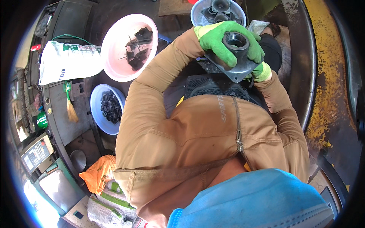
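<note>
A dark grey moulded part (pixel 237 70) is between my two green-gloved hands; it has a flat square flange with corner holes and a round threaded collar facing up. My left hand (pixel 216 40) is closed over its left and far sides, with a finger pressed along the flange beside the collar. From the right, my right hand (pixel 257 57) wraps the other side, its fingers partly hidden by the part. Just beyond my hands, a white basket (pixel 195 17) contains several similar dark collared parts.
On the left, a pink basin (pixel 110 72) holds black plastic pieces, and a blue basin (pixel 97 121) holds many small black parts. A white sack (pixel 70 62) lies beside the pink basin. An orange bag (pixel 99 173) is lower left. A worn yellow machine frame (pixel 329 83) stands at right.
</note>
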Tool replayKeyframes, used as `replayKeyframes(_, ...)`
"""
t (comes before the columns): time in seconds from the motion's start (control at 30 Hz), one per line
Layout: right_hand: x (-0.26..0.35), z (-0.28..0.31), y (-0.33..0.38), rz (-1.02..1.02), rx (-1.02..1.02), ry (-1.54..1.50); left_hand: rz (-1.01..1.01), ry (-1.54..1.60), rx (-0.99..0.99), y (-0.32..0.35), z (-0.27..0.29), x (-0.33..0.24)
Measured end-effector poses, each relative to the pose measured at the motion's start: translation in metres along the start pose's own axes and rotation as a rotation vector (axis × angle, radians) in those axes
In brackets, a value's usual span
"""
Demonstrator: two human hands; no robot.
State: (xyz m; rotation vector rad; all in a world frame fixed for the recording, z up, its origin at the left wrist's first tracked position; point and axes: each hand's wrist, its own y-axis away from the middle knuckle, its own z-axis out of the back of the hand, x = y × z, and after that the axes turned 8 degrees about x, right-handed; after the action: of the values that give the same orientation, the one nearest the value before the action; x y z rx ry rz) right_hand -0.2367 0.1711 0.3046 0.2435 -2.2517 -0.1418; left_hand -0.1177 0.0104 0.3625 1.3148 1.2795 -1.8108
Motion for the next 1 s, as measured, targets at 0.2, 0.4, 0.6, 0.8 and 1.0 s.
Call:
replayKeyframes(0.2,0.015,-0.008,-0.018,0.421,-0.076,0.578,0.198,-0.209,-0.278,0.003,0.017,-0.020)
replayKeyframes(0.4,0.025,-0.002,-0.040,0.850,-0.261,1.244,-0.138,-0.687,-0.877,-0.021,-0.017,0.015)
replayKeyframes(0.6,0.024,-0.018,-0.033,0.799,-0.248,1.167,-0.210,-0.810,-0.892,-0.016,-0.021,0.028)
replayKeyframes(0.8,0.039,-0.026,-0.014,0.646,0.034,1.244,-0.107,-0.450,-0.681,-0.009,-0.025,-0.002)
replayKeyframes(1.0,0.028,-0.004,0.003,0.499,0.126,1.136,-0.002,-0.279,-0.437,-0.005,-0.020,-0.013)
